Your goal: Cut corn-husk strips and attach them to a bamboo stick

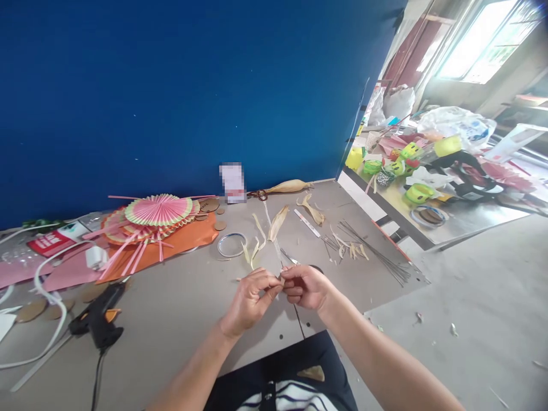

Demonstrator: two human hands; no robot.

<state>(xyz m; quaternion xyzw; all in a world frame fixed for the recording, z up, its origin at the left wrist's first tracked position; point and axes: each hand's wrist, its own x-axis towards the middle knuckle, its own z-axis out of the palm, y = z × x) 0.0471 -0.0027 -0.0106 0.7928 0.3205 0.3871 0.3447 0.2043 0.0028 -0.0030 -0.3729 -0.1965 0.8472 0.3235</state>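
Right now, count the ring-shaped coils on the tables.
2: one coil on the near table, beyond the left hand; another coil on the cluttered right-hand table. More may be hidden there.

Grey table (171,319); husks (279,222); glue gun (100,322)

I've got open worktop (180,308) between the glue gun (101,319) and the left hand (252,299), easy sideways passage! Ahead, a dried corn husk (278,223) blocks me; right, thin grey sticks (377,250) fan across; the blue panel (192,97) shuts off the back.
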